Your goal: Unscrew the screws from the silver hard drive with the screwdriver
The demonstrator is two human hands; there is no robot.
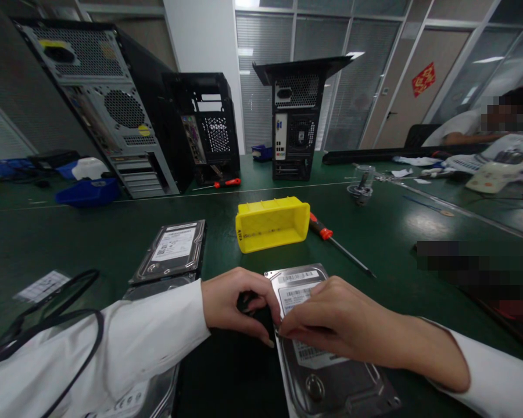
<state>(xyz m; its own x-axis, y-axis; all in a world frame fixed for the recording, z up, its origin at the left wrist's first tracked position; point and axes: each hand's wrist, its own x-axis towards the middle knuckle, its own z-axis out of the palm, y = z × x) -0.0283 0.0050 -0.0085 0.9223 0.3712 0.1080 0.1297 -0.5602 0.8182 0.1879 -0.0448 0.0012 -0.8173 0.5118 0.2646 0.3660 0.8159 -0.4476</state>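
A silver and black hard drive [314,389] with a white label lies flat on the green table in front of me. Over its left part, my right hand [340,319] is closed in a pinch, fingertips at the drive's left edge; whatever is between them is too small or hidden to make out. My left hand [239,302] curls in from the left, index finger and thumb bent toward the same edge, close to the right fingertips. Anything in it is hidden. Just beyond stands a yellow plastic bin [272,226], with a red-handled screwdriver [331,238] to its right.
More hard drives [172,249] lie to the left, partly under my left sleeve. A black cable [70,316] loops nearby. Several computer cases [294,128] stand at the back, with another screwdriver [226,183] and a blue bin [87,193]. A person [457,130] sits far right.
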